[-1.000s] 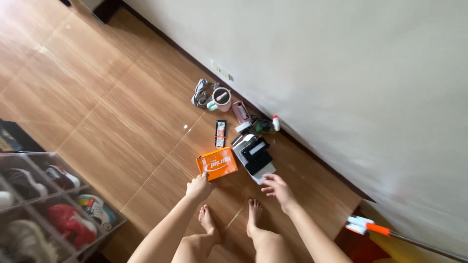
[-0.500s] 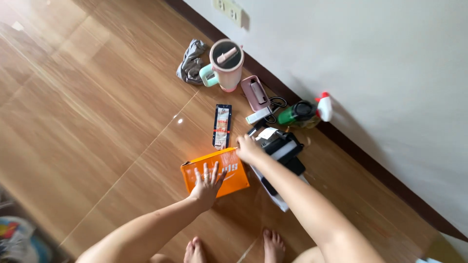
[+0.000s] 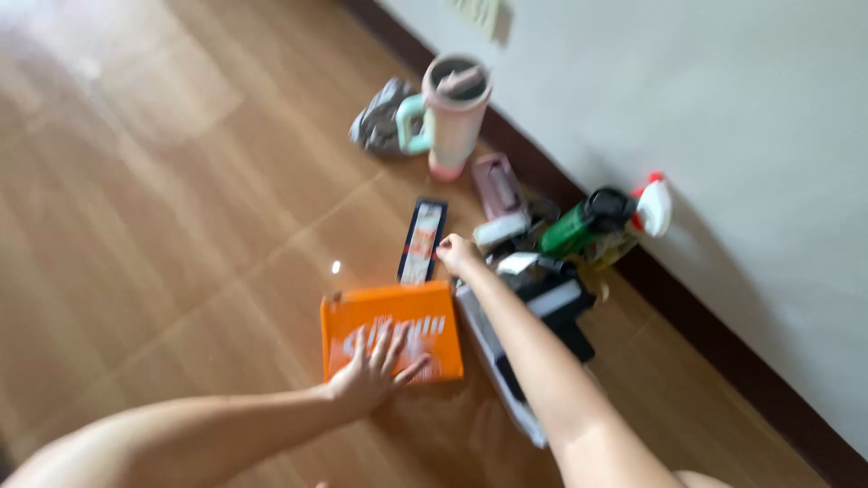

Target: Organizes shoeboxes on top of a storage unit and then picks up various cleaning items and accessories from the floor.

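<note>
**Hands on the orange box and by the flat packet on the floor**

The orange box [image 3: 391, 331] lies flat on the wooden floor [image 3: 163, 226], near the middle of the view. The left hand [image 3: 372, 369] rests on its near edge with the fingers spread wide, palm down, grip released and pressing rather than clasping.

Just beyond the box lies a narrow flat packet with a dark border [image 3: 422, 241], one end pointing towards the box. The right hand [image 3: 457, 254] sits at the packet's right edge, fingers curled in; the picture is too blurred to tell whether its grip has closed on anything.

Under and beside the right forearm lies a black-and-white bundle of things [image 3: 542, 303], just right of the box. Further out, along the dark skirting of the pale wall [image 3: 723, 136], stand a green bottle [image 3: 579, 226], a white spray bottle with a red nozzle [image 3: 653, 203] and a pink flat case [image 3: 498, 185]. A tall pink tumbler with a mint handle [image 3: 449, 113] stands beyond them, with a crumpled grey cloth [image 3: 380, 122] just to its left.
</note>
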